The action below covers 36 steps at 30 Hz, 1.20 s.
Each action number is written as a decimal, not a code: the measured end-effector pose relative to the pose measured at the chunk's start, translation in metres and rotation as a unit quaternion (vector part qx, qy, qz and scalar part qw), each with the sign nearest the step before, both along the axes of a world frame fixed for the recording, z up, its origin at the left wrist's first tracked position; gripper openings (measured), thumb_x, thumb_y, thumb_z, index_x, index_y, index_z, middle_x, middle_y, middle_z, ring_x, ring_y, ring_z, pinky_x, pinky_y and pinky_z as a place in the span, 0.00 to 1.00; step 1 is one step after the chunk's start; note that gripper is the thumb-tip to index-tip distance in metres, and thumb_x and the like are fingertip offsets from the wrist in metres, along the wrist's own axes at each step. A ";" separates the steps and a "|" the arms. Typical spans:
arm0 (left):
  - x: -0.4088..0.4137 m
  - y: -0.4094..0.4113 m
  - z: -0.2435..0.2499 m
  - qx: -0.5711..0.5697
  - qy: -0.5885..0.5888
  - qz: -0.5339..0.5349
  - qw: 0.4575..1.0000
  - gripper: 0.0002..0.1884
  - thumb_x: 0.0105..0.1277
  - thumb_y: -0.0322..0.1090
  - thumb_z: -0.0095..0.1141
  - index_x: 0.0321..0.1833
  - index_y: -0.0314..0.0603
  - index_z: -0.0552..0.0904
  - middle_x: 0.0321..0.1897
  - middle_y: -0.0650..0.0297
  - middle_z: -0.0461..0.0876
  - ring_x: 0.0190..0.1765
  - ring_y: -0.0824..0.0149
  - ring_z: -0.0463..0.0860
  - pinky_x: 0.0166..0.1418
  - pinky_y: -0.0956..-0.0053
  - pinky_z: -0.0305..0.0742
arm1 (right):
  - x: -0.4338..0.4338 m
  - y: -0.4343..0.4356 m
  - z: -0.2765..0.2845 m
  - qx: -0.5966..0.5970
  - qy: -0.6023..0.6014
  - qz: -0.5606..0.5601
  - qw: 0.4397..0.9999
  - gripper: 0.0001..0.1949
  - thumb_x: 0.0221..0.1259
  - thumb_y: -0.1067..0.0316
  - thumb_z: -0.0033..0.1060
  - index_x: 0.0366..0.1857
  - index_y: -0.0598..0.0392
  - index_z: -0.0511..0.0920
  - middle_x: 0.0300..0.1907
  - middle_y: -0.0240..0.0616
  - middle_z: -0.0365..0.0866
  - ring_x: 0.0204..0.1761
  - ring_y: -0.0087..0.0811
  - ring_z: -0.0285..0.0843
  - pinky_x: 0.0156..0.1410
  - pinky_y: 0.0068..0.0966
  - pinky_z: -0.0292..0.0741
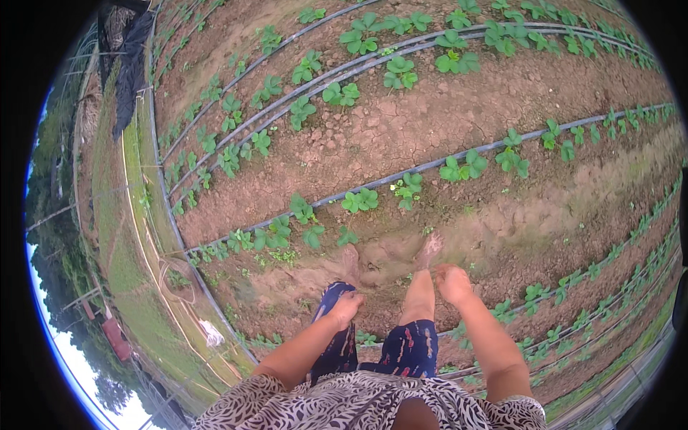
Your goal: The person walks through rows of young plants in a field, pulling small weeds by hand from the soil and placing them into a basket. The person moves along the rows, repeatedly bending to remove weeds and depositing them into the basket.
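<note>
My left hand [346,309] is loosely curled over my left knee, with nothing visible in it. Beside my right shin hangs my right hand [453,284], its fingers bent inward; whether they pinch anything is hidden. My bare, muddy feet stand on damp soil [387,263] between planted rows. Just ahead of them grows a row of young strawberry-like plants [360,200] with rounded green leaflets. A dark drip irrigation hose [384,180] runs along that row. Small weeds [285,257] sprout near my left foot.
Farther ahead, paired drip hoses [344,70] cross the bed between more plants. Other planted rows [580,317] lie behind me at right. Along the left edge runs a dark pipe [174,215], with a wire coil [176,280], a white bundle [211,333] and black sheeting [131,70] beyond.
</note>
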<state>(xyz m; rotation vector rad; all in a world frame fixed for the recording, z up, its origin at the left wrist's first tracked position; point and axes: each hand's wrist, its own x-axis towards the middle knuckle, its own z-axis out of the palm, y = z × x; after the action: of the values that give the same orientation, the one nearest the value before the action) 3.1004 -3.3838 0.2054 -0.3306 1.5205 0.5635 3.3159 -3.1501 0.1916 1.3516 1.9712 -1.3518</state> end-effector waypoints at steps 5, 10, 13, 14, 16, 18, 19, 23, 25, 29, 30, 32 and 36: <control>0.022 0.049 -0.057 0.017 0.106 -0.159 0.981 0.15 0.63 0.40 0.50 0.40 0.33 0.78 0.26 0.61 0.77 0.32 0.70 0.73 0.38 0.71 0.68 | -0.007 0.081 -0.055 0.056 -0.068 0.054 0.995 0.15 0.54 0.70 0.54 0.46 0.54 0.79 0.46 0.51 0.80 0.47 0.48 0.78 0.54 0.36 0.74; 0.023 0.065 -0.136 0.062 0.092 -0.075 0.991 0.14 0.64 0.40 0.51 0.39 0.33 0.78 0.24 0.61 0.76 0.28 0.69 0.72 0.33 0.71 0.68 | -0.095 0.135 -0.119 0.076 -0.029 0.104 0.991 0.15 0.55 0.69 0.54 0.47 0.54 0.78 0.50 0.49 0.77 0.51 0.49 0.75 0.58 0.37 0.72; 0.014 0.060 -0.180 0.085 0.014 -0.072 0.994 0.18 0.65 0.40 0.50 0.48 0.31 0.77 0.35 0.56 0.81 0.38 0.66 0.78 0.43 0.70 0.72 | -0.179 0.165 -0.175 0.128 0.058 0.146 0.979 0.13 0.56 0.69 0.53 0.46 0.54 0.78 0.43 0.50 0.78 0.48 0.49 0.76 0.56 0.38 0.72; 0.011 0.060 -0.189 0.104 0.007 -0.061 0.993 0.17 0.65 0.40 0.50 0.48 0.32 0.78 0.34 0.57 0.81 0.37 0.66 0.77 0.42 0.70 0.72 | -0.212 0.179 -0.190 0.154 0.078 0.159 0.972 0.13 0.57 0.69 0.53 0.46 0.54 0.78 0.41 0.51 0.79 0.47 0.49 0.76 0.55 0.38 0.72; 0.017 0.056 -0.214 0.122 0.000 -0.035 0.992 0.16 0.64 0.39 0.50 0.46 0.33 0.78 0.31 0.59 0.81 0.35 0.66 0.78 0.40 0.69 0.72 | -0.274 0.203 -0.229 0.193 0.108 0.145 0.964 0.14 0.58 0.67 0.53 0.48 0.54 0.78 0.40 0.51 0.78 0.44 0.49 0.76 0.53 0.37 0.73; 0.027 0.052 -0.238 0.131 -0.005 -0.016 0.991 0.15 0.64 0.39 0.50 0.45 0.34 0.79 0.30 0.59 0.81 0.33 0.64 0.78 0.39 0.68 0.73 | -0.328 0.233 -0.265 0.263 0.109 0.150 0.947 0.14 0.61 0.66 0.51 0.49 0.54 0.78 0.43 0.51 0.78 0.46 0.48 0.77 0.54 0.37 0.72; 0.021 0.062 -0.240 0.129 -0.007 -0.050 0.990 0.16 0.64 0.40 0.50 0.46 0.33 0.78 0.33 0.55 0.81 0.37 0.61 0.79 0.42 0.67 0.73 | -0.344 0.254 -0.285 0.301 0.125 0.116 0.938 0.14 0.61 0.64 0.52 0.48 0.53 0.79 0.44 0.52 0.79 0.48 0.47 0.77 0.55 0.36 0.72; 0.025 0.110 -0.238 0.228 0.022 -0.021 0.973 0.19 0.65 0.45 0.50 0.46 0.33 0.78 0.35 0.49 0.82 0.40 0.54 0.82 0.45 0.65 0.74 | -0.391 0.310 -0.326 0.406 0.039 0.019 0.913 0.15 0.60 0.57 0.54 0.46 0.52 0.81 0.41 0.50 0.83 0.47 0.45 0.80 0.55 0.35 0.73; 0.014 0.130 -0.219 0.246 -0.053 0.027 0.967 0.19 0.66 0.45 0.50 0.47 0.34 0.77 0.32 0.50 0.82 0.37 0.54 0.82 0.43 0.65 0.74 | -0.406 0.322 -0.332 0.417 -0.024 -0.030 0.908 0.16 0.59 0.54 0.55 0.43 0.53 0.82 0.41 0.49 0.83 0.47 0.45 0.80 0.55 0.35 0.73; 0.011 0.136 -0.212 0.264 -0.121 0.035 0.956 0.20 0.66 0.46 0.50 0.47 0.34 0.77 0.29 0.51 0.82 0.35 0.55 0.82 0.41 0.65 0.74 | -0.426 0.341 -0.344 0.406 -0.128 -0.063 0.903 0.26 0.51 0.44 0.60 0.43 0.60 0.81 0.45 0.49 0.82 0.50 0.45 0.79 0.56 0.32 0.73; 0.012 0.138 -0.210 0.267 -0.127 0.023 0.955 0.20 0.66 0.47 0.51 0.47 0.34 0.77 0.28 0.51 0.82 0.34 0.55 0.82 0.40 0.65 0.74 | -0.428 0.348 -0.340 0.398 -0.148 -0.065 0.903 0.28 0.49 0.44 0.62 0.43 0.62 0.81 0.47 0.49 0.81 0.51 0.44 0.79 0.57 0.32 0.73; 0.020 0.136 -0.213 0.268 -0.110 0.046 0.956 0.16 0.66 0.42 0.52 0.47 0.34 0.78 0.26 0.57 0.81 0.31 0.65 0.79 0.36 0.71 0.73 | -0.429 0.365 -0.350 0.406 -0.160 -0.063 0.898 0.27 0.48 0.46 0.63 0.43 0.62 0.81 0.47 0.50 0.81 0.51 0.43 0.79 0.56 0.31 0.73; 0.005 0.140 -0.212 0.258 -0.101 0.044 0.960 0.15 0.66 0.40 0.53 0.46 0.35 0.78 0.24 0.61 0.80 0.27 0.72 0.77 0.33 0.74 0.72 | -0.434 0.374 -0.362 0.398 -0.159 -0.114 0.896 0.24 0.47 0.51 0.66 0.40 0.62 0.81 0.44 0.48 0.83 0.49 0.39 0.81 0.53 0.27 0.74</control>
<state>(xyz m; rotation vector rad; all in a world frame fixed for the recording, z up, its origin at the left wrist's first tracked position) 3.1056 -3.2438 -0.0063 -0.0466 1.1163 0.9417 2.8824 -2.7756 -0.1704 2.0447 2.2568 -0.3000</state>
